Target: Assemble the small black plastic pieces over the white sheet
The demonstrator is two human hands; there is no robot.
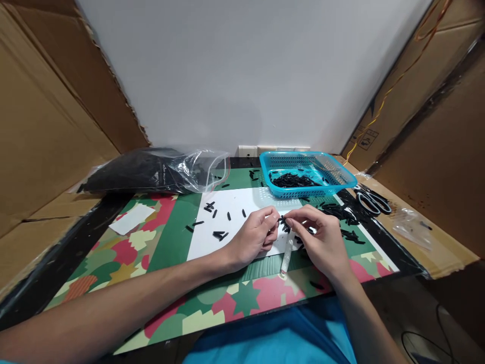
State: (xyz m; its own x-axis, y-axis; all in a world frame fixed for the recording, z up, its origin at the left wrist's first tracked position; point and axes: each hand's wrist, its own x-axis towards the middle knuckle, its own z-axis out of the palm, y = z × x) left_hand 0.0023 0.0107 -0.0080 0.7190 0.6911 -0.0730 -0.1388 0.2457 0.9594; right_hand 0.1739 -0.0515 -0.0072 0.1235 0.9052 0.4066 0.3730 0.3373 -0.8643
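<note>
My left hand [259, 232] is closed, thumb against curled fingers, over the white sheet [235, 199]. A small black stick-like piece [281, 219] bridges the gap between my hands, its left end in the left fingertips. My right hand [320, 237] pinches its other end between thumb and forefinger. What the piece exactly is, I cannot make out. Beneath my hands lies a narrow whitish, see-through strip [288, 255]. Short black pieces [219, 235] are scattered left of my hands, and a denser pile [339, 212] lies beyond the right hand.
A blue plastic basket [275, 192] holding many black pieces stands at the back right. Scissors [373, 202] and a small clear bag [413, 230] lie at the right. A large zip bag [151, 172] of black material rests back left, near a white paper [132, 219]. Cardboard walls flank the table.
</note>
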